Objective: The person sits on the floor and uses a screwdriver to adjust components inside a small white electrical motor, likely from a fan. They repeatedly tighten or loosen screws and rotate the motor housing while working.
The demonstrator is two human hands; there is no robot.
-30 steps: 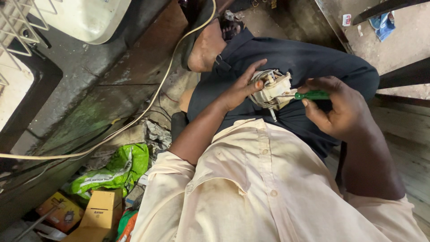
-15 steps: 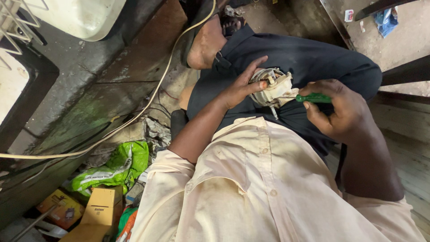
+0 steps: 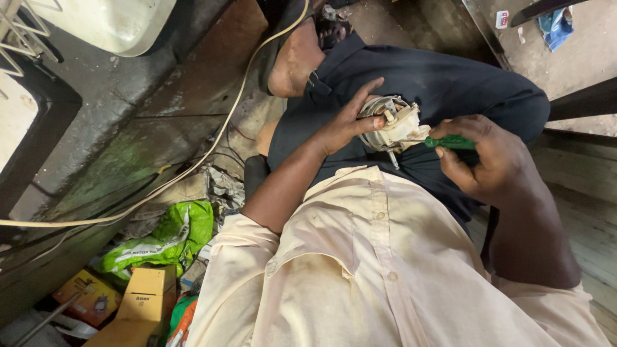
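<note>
The left hand (image 3: 344,125) cups a small cream-coloured motor assembly (image 3: 391,125) on the lap, fingers curled over its far side and thumb against its edge. The right hand (image 3: 488,160) is closed round a green-handled screwdriver (image 3: 452,142), whose shaft points into the near side of the assembly. Since a second ago the part has sat a touch differently in the left palm and the driver has stayed at the same side, so the work at that spot looks ongoing. Beyond the left hand a pale cable (image 3: 193,170) runs across the grimy floor; below its elbow lie a green bag (image 3: 164,238) and a yellow carton (image 3: 143,299).
</note>
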